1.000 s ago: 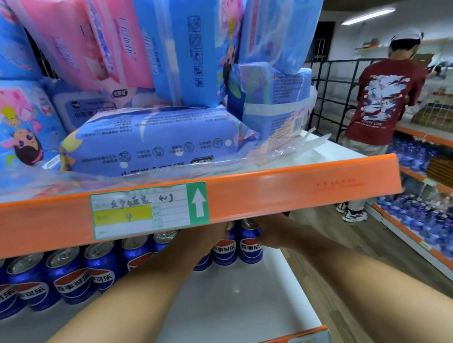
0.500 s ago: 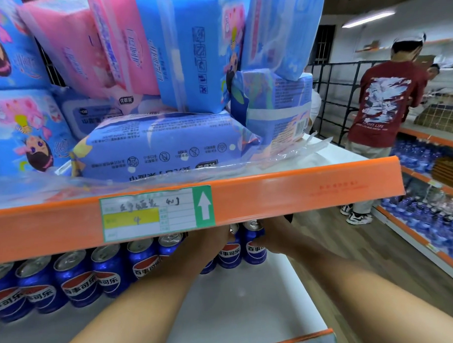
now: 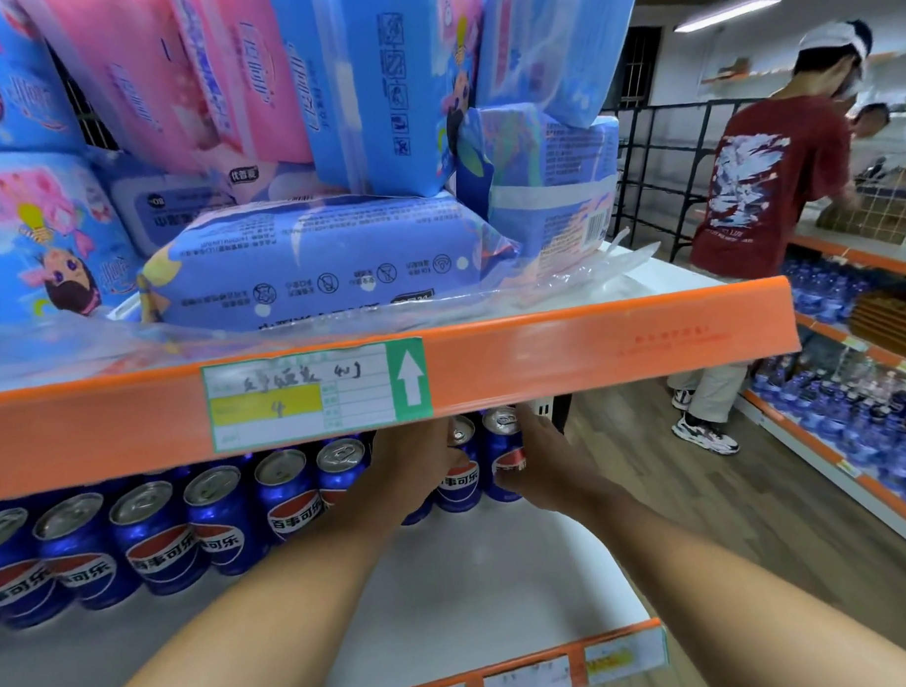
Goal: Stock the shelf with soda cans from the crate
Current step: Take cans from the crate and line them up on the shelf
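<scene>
Both forearms reach up from the bottom of the frame to the white shelf (image 3: 484,575) at centre; the left hand (image 3: 410,470) is wrapped round a blue soda can (image 3: 459,472), its fingers partly hidden under the orange shelf edge (image 3: 594,348) above, and the can stands upright on the shelf at the right end of the row; the right hand (image 3: 549,459) grasps the neighbouring can (image 3: 501,447) from its right side, thumb low on the can's front, and this can stands touching the first; a row of soda cans (image 3: 151,538) runs from there toward the lower left of the frame, upright and packed side by side; a green and white price tag (image 3: 315,392) sits on the orange edge at centre left; blue and pink soft packs (image 3: 315,256) are piled on the upper shelf across the top left; at upper right a person in a dark red T-shirt (image 3: 764,184) stands at another shelf of blue bottles (image 3: 849,419).
</scene>
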